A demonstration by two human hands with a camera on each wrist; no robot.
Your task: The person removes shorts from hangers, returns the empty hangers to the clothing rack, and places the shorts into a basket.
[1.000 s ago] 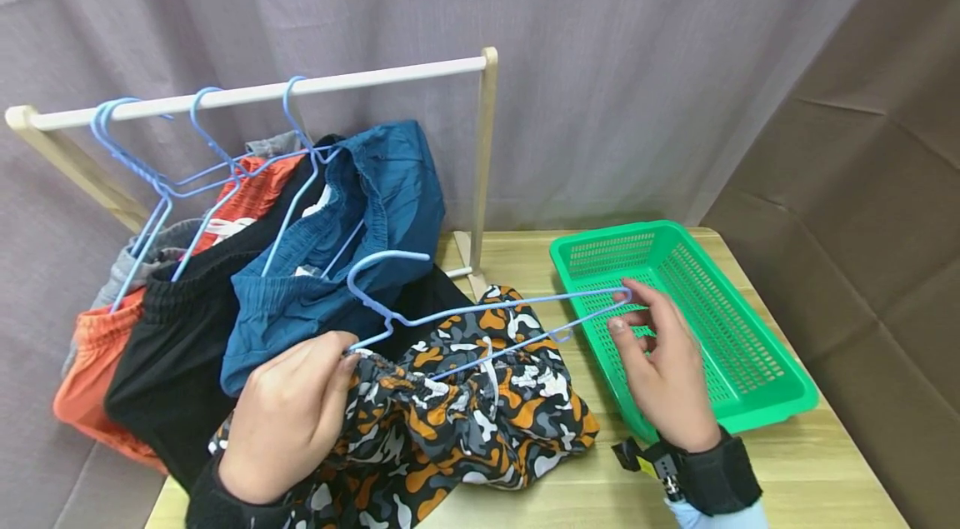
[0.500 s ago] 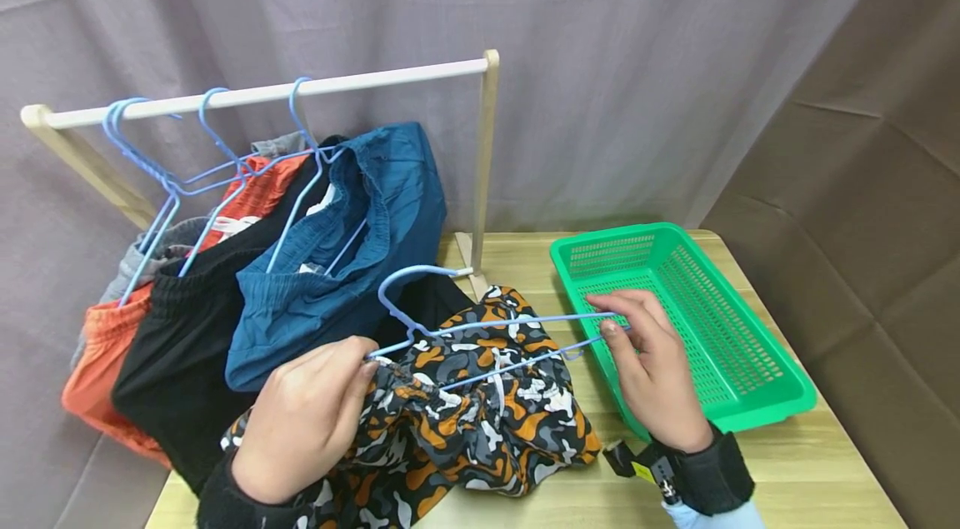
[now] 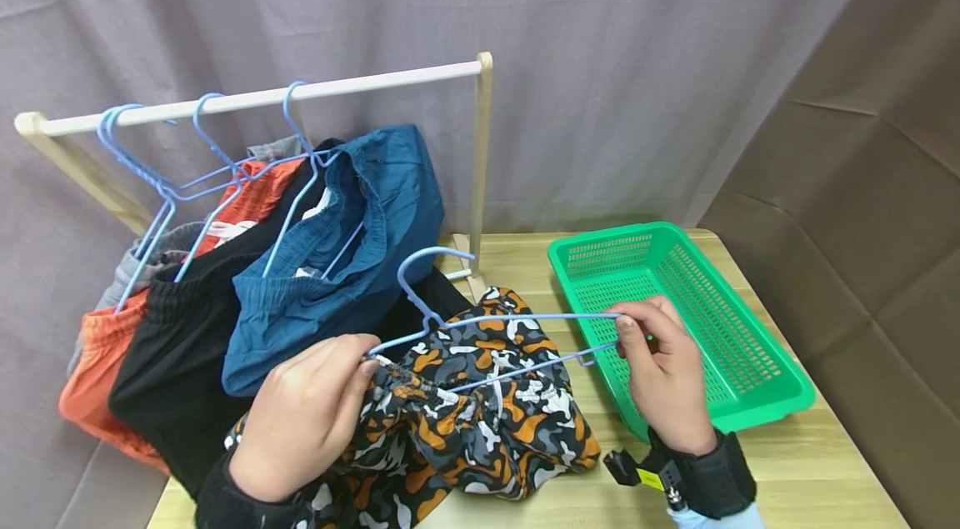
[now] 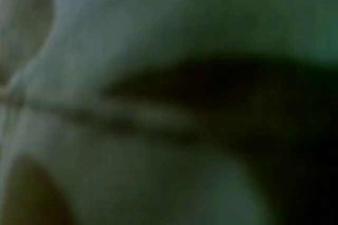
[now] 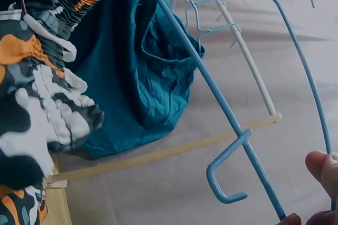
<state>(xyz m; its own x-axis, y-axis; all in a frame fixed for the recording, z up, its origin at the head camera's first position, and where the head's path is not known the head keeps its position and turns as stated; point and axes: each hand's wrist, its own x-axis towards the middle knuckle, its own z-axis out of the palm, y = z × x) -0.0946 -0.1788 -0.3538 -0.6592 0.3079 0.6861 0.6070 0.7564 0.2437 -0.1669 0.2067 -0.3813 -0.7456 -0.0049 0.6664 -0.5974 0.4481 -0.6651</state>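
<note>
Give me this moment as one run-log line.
left hand: grips patterned shorts at left end of blue hanger | right hand: pinches other end | hook: off rack rail

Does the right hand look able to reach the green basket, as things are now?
Probably yes: the right hand overlaps the green basket in the head view, with nothing seen blocking it. However, it pinches the blue hanger, and might need to release it first.

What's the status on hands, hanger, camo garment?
Left hand gripping camo garment. Right hand pinching blue hanger near right end. That end outside the garment. Green basket below right hand, seemingly not in the way.
</note>
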